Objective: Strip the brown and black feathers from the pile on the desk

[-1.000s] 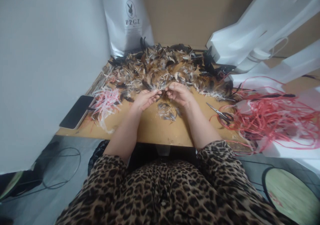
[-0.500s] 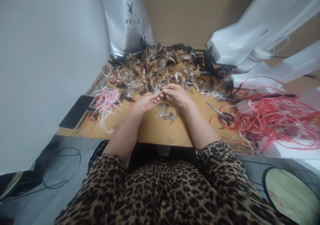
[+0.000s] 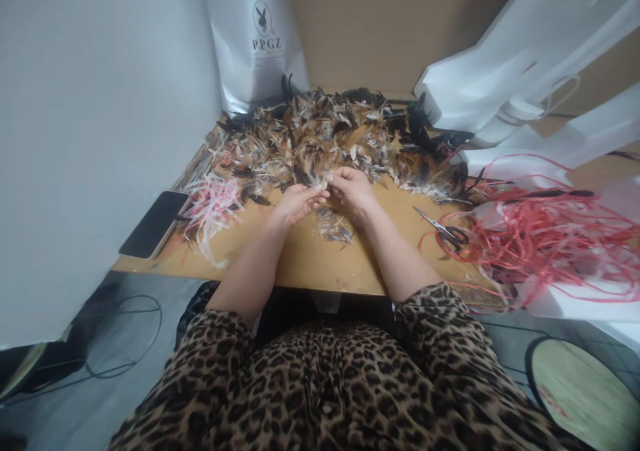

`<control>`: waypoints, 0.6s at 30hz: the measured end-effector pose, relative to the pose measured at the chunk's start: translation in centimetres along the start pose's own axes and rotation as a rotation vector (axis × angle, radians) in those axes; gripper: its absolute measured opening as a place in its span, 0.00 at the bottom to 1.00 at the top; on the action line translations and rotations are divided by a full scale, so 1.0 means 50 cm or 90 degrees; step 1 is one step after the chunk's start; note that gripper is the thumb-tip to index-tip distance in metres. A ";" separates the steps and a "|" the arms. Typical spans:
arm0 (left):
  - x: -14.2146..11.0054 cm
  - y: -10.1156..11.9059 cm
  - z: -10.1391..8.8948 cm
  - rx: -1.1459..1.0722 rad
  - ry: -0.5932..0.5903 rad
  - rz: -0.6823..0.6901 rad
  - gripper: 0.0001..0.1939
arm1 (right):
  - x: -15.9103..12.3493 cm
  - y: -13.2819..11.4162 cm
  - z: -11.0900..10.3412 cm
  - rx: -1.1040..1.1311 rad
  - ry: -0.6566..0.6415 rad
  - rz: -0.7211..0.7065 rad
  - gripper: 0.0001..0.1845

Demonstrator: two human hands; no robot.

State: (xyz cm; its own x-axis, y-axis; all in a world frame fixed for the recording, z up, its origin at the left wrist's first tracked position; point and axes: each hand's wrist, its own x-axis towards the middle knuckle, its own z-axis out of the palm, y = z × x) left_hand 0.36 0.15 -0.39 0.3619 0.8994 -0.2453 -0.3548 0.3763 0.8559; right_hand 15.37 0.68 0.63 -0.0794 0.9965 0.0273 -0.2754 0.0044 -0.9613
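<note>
My left hand [image 3: 301,201] and my right hand [image 3: 353,187] meet at the front edge of a broad heap of brown, black and white feathers [image 3: 320,127]. Thumb and fingers of both are pinched on a small feather [image 3: 324,179], pale at the base, whose outline blends into the heap behind. A small loose cluster of grey and white feathers [image 3: 334,226] lies on the wooden tabletop [image 3: 325,267], just below my hands and between my forearms.
Left of the heap are pink and white ribbon strips [image 3: 213,207] and a phone [image 3: 155,224]. On the right lie scissors [image 3: 443,229] and a tangle of red ribbon [image 3: 555,237] beside white foam pieces [image 3: 480,91]. A printed silver bag [image 3: 257,51] stands behind.
Both hands have shifted very slightly to the right, still pinched together. The feathers and tools on the table stay where they were.
</note>
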 end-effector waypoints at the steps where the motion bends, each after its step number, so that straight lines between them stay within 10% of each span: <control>1: 0.000 0.000 0.001 0.001 -0.001 0.001 0.04 | -0.001 0.001 0.003 -0.001 0.006 -0.005 0.22; 18: 0.006 -0.002 -0.005 0.133 0.051 0.093 0.11 | -0.004 0.001 0.005 -0.040 -0.002 -0.007 0.19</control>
State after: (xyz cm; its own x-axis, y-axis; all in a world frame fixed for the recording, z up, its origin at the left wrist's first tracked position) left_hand 0.29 0.43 -0.64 0.2478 0.9587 -0.1397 -0.2095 0.1938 0.9584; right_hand 15.12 0.45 0.68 -0.0792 0.9961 0.0381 -0.2149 0.0203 -0.9764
